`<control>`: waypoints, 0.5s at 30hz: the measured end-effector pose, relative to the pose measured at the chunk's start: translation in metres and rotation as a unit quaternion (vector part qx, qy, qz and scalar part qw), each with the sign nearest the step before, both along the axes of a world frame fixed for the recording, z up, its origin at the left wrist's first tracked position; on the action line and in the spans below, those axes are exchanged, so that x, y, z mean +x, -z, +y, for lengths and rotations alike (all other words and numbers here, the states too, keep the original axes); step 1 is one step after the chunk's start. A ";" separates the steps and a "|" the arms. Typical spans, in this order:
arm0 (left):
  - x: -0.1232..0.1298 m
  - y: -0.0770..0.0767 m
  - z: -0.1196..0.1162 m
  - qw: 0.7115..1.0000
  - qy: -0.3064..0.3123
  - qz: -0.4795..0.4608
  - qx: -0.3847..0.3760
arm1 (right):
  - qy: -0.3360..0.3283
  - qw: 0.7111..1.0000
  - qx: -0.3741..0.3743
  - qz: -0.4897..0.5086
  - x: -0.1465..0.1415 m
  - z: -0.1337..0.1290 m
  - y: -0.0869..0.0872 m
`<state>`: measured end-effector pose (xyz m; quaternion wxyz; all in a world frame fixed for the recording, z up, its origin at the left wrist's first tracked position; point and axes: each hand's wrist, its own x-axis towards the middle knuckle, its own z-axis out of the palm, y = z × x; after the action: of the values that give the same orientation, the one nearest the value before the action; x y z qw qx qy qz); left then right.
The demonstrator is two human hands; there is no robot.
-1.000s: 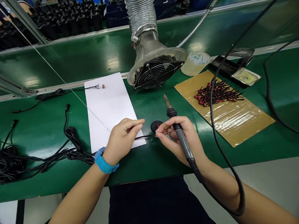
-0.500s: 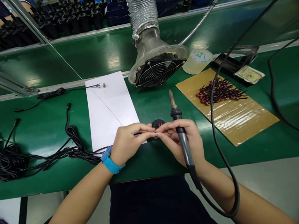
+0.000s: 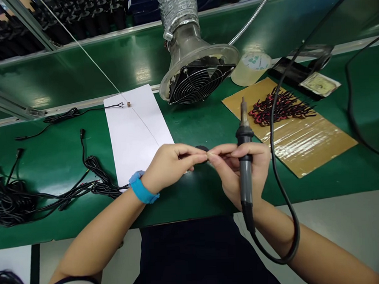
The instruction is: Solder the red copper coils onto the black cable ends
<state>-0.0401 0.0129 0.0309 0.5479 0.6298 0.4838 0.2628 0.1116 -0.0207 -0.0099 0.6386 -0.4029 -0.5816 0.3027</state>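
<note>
Your soldering iron [image 3: 246,181], with its smooth grey handle, ribbed black collar and dull metal tip, stands upright above the front edge of the glossy green worktop [image 3: 195,201]. Near the far edge, glossy brown board [image 3: 317,148] carries bristly red-and-black wires [image 3: 279,107]. Your right hand [image 3: 242,177] grips the iron while its fingertips meet those of your left hand [image 3: 170,166], pinched closed; what lies between them is hidden.

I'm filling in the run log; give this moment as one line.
left hand: fingertips pinched | right hand: holds soldering iron, fingertips meeting left's | white sheet: on green bench | fan: above bench
</note>
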 end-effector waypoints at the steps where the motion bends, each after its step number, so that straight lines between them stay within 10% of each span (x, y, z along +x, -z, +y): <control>1: 0.001 -0.002 0.004 1.000 0.000 0.004 -0.006 | 0.015 1.000 0.008 -0.025 0.002 0.004 0.000; 15: 0.006 0.022 0.019 0.956 0.029 0.244 0.159 | 0.071 0.973 0.015 -0.219 0.049 -0.016 0.026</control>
<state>-0.0337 0.0319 0.0088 0.3132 0.7675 0.5362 0.1591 0.1605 -0.0370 -0.0354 0.5219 -0.4898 -0.6816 0.1520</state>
